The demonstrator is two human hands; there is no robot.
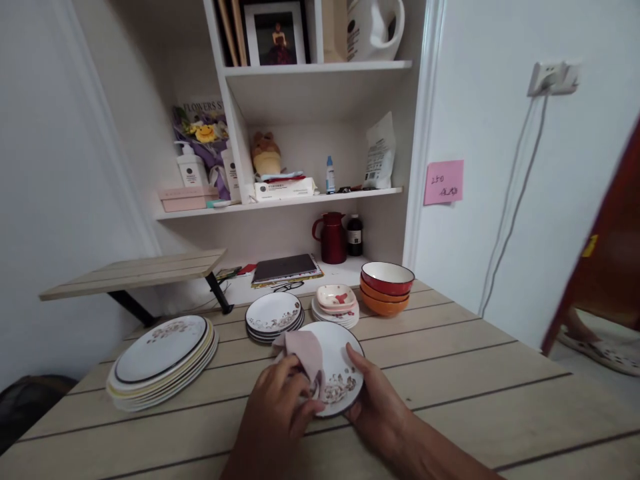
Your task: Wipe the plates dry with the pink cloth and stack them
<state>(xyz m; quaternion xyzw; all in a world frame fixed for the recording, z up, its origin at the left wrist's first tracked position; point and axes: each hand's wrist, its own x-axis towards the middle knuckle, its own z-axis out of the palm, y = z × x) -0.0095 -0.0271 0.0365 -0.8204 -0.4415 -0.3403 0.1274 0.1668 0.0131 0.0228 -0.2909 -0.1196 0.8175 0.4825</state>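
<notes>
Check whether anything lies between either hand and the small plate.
Only the pink cloth, under the left hand, on the left side of the plate. The right hand holds the rim directly, nothing visible between.

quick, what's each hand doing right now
Left hand: closed on the pink cloth, pressing it on the plate.
Right hand: holding the plate by its right edge.

The tabletop (475,373) is pale wooden planking, matt, with faint grain and dark grooves between the boards. The plate (336,343) looks like glazed ceramic, white and glossy, with a printed flower pattern and a thin dark rim. The cloth (306,350) lying on it is soft, matt pink fabric, creased. The stacked bowls (387,283) have a glossy red and orange glaze. The jug (331,239) has a smooth dark-red sheen.
</notes>
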